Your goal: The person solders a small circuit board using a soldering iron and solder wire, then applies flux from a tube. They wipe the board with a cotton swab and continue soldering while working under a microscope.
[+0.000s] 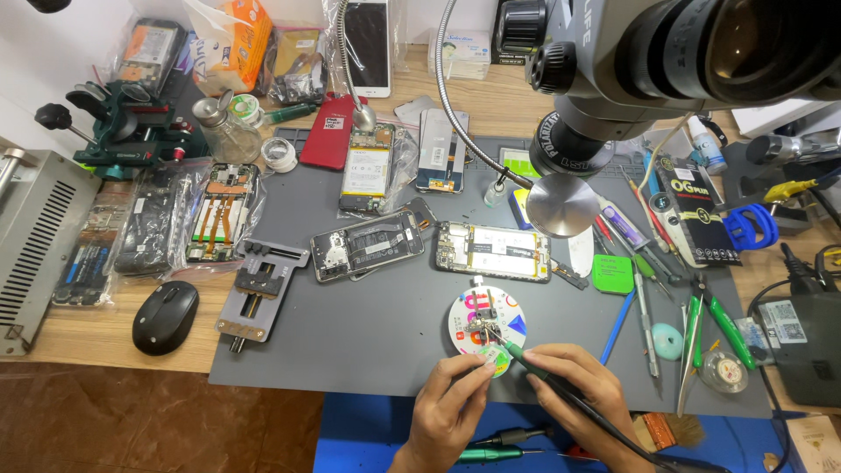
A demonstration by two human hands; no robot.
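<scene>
A small circuit board lies on a round white disc with coloured patches, near the front of the grey work mat. My right hand grips a green-handled soldering iron like a pen, its tip touching the board. My left hand pinches something small and thin at the disc's front edge; what it is cannot be told.
Opened phones lie behind the disc. A microscope head hangs overhead at right. Tweezers and screwdrivers crowd the mat's right side. A black mouse and a metal holder sit left.
</scene>
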